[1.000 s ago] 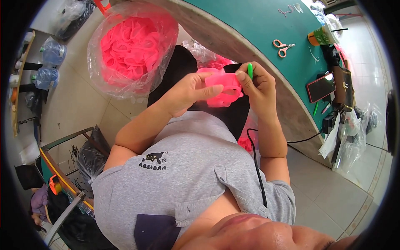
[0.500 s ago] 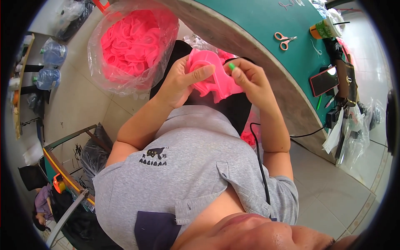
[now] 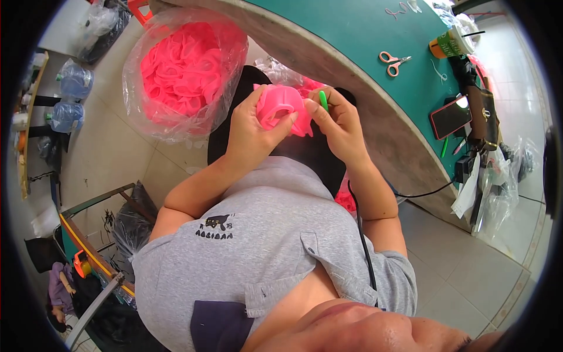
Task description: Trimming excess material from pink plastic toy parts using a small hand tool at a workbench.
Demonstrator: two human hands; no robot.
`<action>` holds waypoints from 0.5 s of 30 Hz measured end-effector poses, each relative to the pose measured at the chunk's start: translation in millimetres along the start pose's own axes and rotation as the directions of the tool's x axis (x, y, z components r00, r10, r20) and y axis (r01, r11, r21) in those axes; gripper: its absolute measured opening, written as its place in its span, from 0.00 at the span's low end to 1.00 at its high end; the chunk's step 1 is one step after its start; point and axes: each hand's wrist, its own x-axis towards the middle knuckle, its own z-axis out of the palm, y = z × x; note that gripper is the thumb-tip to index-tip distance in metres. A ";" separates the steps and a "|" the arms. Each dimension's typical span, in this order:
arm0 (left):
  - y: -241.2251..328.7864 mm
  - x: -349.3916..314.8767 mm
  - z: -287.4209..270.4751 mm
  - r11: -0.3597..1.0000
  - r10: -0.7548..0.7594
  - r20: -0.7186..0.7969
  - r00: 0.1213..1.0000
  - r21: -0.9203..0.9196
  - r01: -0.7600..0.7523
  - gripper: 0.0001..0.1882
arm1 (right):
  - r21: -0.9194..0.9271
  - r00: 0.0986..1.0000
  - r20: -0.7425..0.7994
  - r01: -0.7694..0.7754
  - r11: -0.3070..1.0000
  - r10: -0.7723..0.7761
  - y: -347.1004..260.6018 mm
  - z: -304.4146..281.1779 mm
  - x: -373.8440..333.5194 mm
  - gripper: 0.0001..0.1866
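- The pink rubbery piece (image 3: 280, 105) sits in the upper middle of the frame, held between both our hands above our lap, just below the curved edge of the green counter (image 3: 375, 53).
- Our left hand (image 3: 253, 130) wraps around its left side, thumb pressed across the front.
- Our right hand (image 3: 337, 120) pinches its right edge and also grips a small green tool (image 3: 323, 100), upright between the fingers.
- We judge the piece light, soft and bendy; it probably gives under the thumb, so we would hold it by its thicker rim.
- At upper left a clear bag (image 3: 182, 70) bulges with more pink pieces.
- On the counter at upper right lie orange-handled scissors (image 3: 393, 61) and a phone (image 3: 450, 116).
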 end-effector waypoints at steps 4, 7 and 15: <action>-6.9 4.1 -9.7 0.913 -0.257 0.090 0.962 -0.305 0.272 0.11 | 0.182 0.912 0.124 -0.407 0.895 0.390 -9.7 -2.9 6.7 0.08; -9.8 3.5 -6.7 0.920 -0.193 0.042 0.980 -0.339 0.195 0.12 | 0.140 0.928 0.123 -0.366 0.920 0.351 -12.5 -2.8 8.8 0.08; -23.5 3.6 -16.0 0.853 -0.261 0.150 0.954 -0.426 0.300 0.11 | -0.869 0.858 -0.323 -0.102 0.485 -0.399 -24.5 -70.0 38.7 0.11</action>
